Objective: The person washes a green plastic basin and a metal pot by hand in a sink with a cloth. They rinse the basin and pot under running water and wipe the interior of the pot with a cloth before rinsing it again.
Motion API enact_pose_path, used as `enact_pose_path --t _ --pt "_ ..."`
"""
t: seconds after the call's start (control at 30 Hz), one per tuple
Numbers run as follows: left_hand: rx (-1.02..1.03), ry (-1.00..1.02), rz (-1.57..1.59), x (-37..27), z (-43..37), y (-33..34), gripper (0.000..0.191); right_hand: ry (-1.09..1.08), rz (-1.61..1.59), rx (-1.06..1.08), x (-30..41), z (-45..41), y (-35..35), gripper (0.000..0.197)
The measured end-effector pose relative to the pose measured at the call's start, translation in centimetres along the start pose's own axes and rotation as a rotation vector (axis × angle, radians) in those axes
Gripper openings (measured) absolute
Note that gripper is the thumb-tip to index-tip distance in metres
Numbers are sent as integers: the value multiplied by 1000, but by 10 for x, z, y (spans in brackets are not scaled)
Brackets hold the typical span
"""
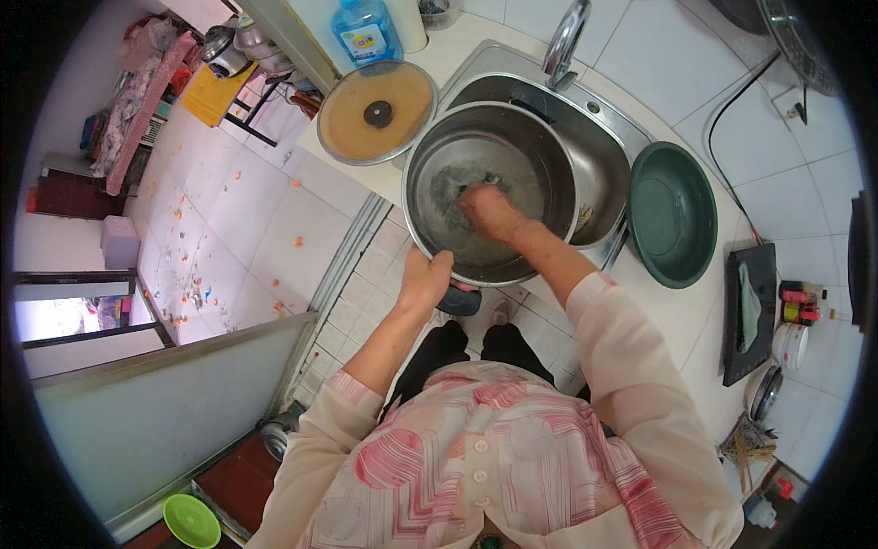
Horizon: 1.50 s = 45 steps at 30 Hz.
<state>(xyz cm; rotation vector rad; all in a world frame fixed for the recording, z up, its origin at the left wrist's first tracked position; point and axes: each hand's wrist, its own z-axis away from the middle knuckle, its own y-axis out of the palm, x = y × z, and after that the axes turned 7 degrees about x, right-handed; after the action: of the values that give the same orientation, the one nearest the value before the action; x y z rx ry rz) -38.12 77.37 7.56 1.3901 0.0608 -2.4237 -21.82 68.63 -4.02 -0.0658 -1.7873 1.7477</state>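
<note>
A large stainless steel pot (528, 147) with cloudy water in it sits over the near left part of the steel sink (603, 165). My left hand (429, 278) grips the pot's near rim beside its black handle (459, 302). Inside the pot, my right hand (488, 209) is down at the bottom with its fingers bunched around something dark; what exactly it holds is hidden. A glass lid (377, 113) with a black knob lies on the counter left of the pot. Right of the sink rests a dark green plastic basin (672, 214).
The chrome faucet (568, 44) rises behind the sink. A bottle of blue liquid (367, 34) stands behind the lid. Further right are a black cooktop (751, 316) with a green cloth on it, and bottles. A sliding-door track (350, 254) runs along the floor at left.
</note>
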Motion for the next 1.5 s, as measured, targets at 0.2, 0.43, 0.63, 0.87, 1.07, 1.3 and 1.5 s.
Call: enact_pose_path --t 0.2,0.43,0.63,0.87,1.07,1.3,1.5 --pt "-67 48 -12 -2 3 18 24 50 24 65 -15 3 -13 13" --pt "-75 90 -44 -3 -2 37 24 -23 -112 -80 -63 12 -8 10" --pt "-128 60 -25 -3 -2 41 24 -36 -217 -114 9 6 7 10" --pt "-157 91 -87 2 -6 43 23 -127 -197 -204 4 0 -8 8" --pt "-137 68 -25 1 -9 45 38 -27 -221 -287 -20 -3 -29 12" --pt "-89 128 -97 1 -11 45 45 -58 -291 -255 -25 6 -27 10" --pt "-131 170 -251 6 -18 45 50 -293 -218 -339 11 -7 -26 5"
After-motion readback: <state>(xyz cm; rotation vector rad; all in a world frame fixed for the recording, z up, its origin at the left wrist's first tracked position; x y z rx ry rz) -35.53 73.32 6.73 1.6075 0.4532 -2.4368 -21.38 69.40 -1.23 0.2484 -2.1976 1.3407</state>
